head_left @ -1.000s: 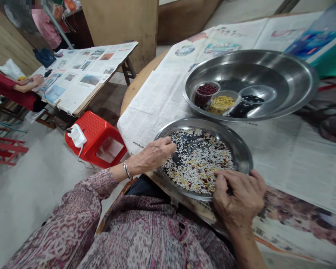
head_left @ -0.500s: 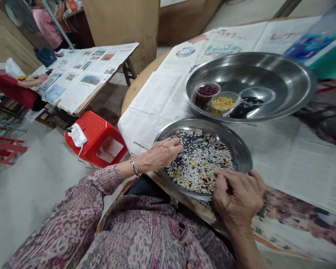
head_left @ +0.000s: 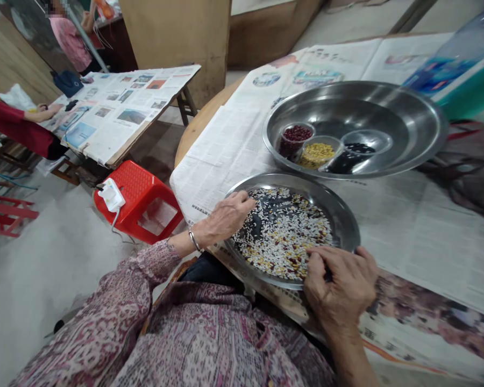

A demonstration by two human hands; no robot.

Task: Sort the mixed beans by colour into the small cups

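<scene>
A shallow steel pan (head_left: 348,223) holds a spread of white rice grains mixed with yellow, dark red and black beans (head_left: 284,239). My left hand (head_left: 229,216) hangs over the pan's left side, fingers curled in a closed pinch; what sits between the tips is hidden. At the near right rim, my right hand (head_left: 342,282) bends its fingers over the edge among the grains, thumb against them. Whether it grips a bean I cannot make out. Behind the pan, a large steel basin (head_left: 419,145) bears clear cups of red beans (head_left: 297,133), yellow beans (head_left: 318,151) and black beans (head_left: 358,148).
Newspaper (head_left: 403,226) covers the round table. A large plastic bottle (head_left: 447,59) and a dark bag (head_left: 468,166) are at the right. Left of the table stands a red stool (head_left: 135,185) with a white power strip (head_left: 112,194). Two people are around another newspaper-covered table (head_left: 116,115).
My left hand has shifted slightly left. My right hand stays at the near rim, nearly unmoved. Pan and basin appear a little further left and lower in view.
</scene>
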